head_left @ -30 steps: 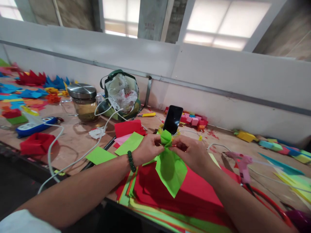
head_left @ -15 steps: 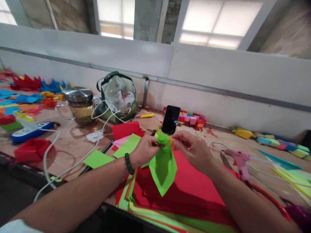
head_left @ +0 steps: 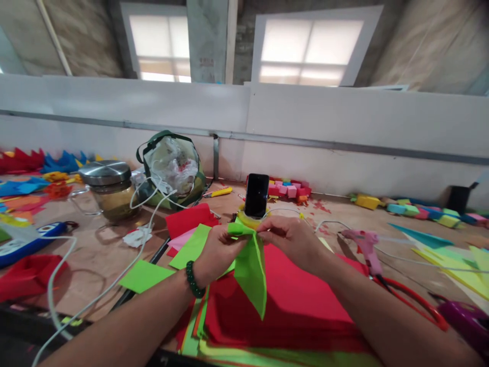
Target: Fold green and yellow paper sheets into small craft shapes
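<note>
A folded piece of bright green paper (head_left: 251, 280) hangs between my hands, its pointed end down. My left hand (head_left: 219, 250), with a dark green bead bracelet (head_left: 194, 280) at the wrist, pinches its upper left part. At the top right edge the fingertips of my right hand (head_left: 292, 239) are closed on the same paper. Below lies a stack of red sheets (head_left: 301, 300), with green, yellow and orange sheets under it. Green squares (head_left: 147, 276) and folded red paper (head_left: 189, 219) lie to the left. Just beyond my hands a black phone (head_left: 256, 195) leans upright.
A glass jar (head_left: 109, 199) with a steel lid and a stuffed bag (head_left: 173, 173) stand back left. White cables (head_left: 72, 265) cross the left side. A pink glue gun (head_left: 364, 247) lies right, near red-handled scissors (head_left: 416, 300). Coloured paper blocks (head_left: 420, 211) line the wall.
The green paper has turned so that it shows more edge-on. My right fingertips have moved in to its top edge. The whole view has shifted and levelled.
</note>
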